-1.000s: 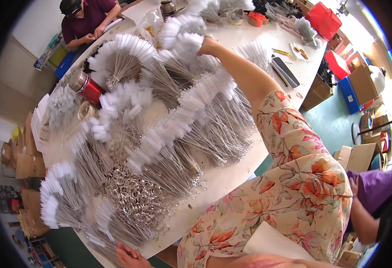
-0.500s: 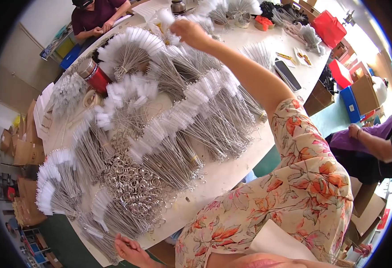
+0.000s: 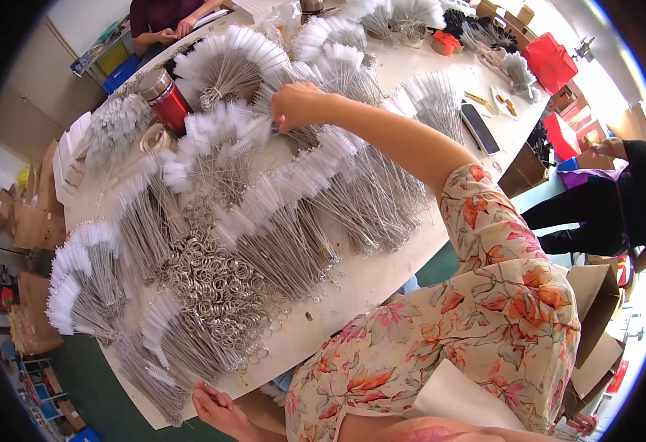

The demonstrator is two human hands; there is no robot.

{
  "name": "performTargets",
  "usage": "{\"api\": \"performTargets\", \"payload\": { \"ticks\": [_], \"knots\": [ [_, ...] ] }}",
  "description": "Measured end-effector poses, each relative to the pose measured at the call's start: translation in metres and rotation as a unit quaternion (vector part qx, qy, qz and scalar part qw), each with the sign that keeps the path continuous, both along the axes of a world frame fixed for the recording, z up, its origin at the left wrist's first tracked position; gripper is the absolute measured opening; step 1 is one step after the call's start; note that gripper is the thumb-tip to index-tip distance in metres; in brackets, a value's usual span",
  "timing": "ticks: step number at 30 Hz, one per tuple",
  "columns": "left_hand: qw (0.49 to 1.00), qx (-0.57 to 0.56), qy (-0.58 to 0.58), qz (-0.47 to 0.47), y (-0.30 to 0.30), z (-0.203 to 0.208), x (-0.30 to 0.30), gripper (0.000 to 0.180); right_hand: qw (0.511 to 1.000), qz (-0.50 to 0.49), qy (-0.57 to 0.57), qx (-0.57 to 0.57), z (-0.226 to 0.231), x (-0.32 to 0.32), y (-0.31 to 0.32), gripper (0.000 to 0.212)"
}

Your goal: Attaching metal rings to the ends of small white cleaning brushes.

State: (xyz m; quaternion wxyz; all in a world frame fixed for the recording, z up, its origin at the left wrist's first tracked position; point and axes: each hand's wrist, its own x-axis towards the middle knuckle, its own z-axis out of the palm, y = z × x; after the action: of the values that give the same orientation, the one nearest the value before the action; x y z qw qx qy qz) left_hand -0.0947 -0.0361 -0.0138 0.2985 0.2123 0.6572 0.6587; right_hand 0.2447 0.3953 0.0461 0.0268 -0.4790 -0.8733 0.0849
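- Workshop counter (image 3: 404,269), pale, strewn with fanned bundles of wire brushes.
- Brush bundle (image 3: 304,158), white-tipped, lies mid-counter beneath the right hand (image 3: 299,105); fingers curled together onto its bristle ends.
- Left hand (image 3: 218,411) rests at the near counter edge, fingers loosely bent, holding nothing discernible.
- Heap of metal rings (image 3: 212,283) sits left of centre; red flask (image 3: 162,97) stands beyond.

right hand (image 3: 299,105) drawn back nearer, over brushes (image 3: 293,193)
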Motion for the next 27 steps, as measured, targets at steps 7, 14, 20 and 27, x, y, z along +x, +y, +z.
{"api": "performTargets", "payload": {
  "ticks": [7, 14, 20, 27],
  "knots": [
    [1.0, -0.014, -0.012, -0.005, 0.006, -0.001, -0.001, 0.027, 0.976, -0.189, -0.021, 0.106, -0.029, 0.003, 0.033, 0.027],
    [0.996, -0.077, 0.037, -0.021, 0.013, 0.022, 0.018, 0.034, 0.969, -0.245, 0.026, -0.017, -0.004, 0.018, 0.025, 0.025],
    [0.976, -0.157, 0.117, -0.093, 0.034, 0.034, 0.026, 0.04, 0.972, -0.231, 0.031, -0.012, -0.013, -0.009, 0.045, 0.039],
    [0.974, -0.185, 0.055, -0.115, 0.06, 0.037, 0.041, 0.039, 0.963, -0.108, 0.163, 0.186, -0.008, -0.001, 0.034, 0.019]
  ]
}}
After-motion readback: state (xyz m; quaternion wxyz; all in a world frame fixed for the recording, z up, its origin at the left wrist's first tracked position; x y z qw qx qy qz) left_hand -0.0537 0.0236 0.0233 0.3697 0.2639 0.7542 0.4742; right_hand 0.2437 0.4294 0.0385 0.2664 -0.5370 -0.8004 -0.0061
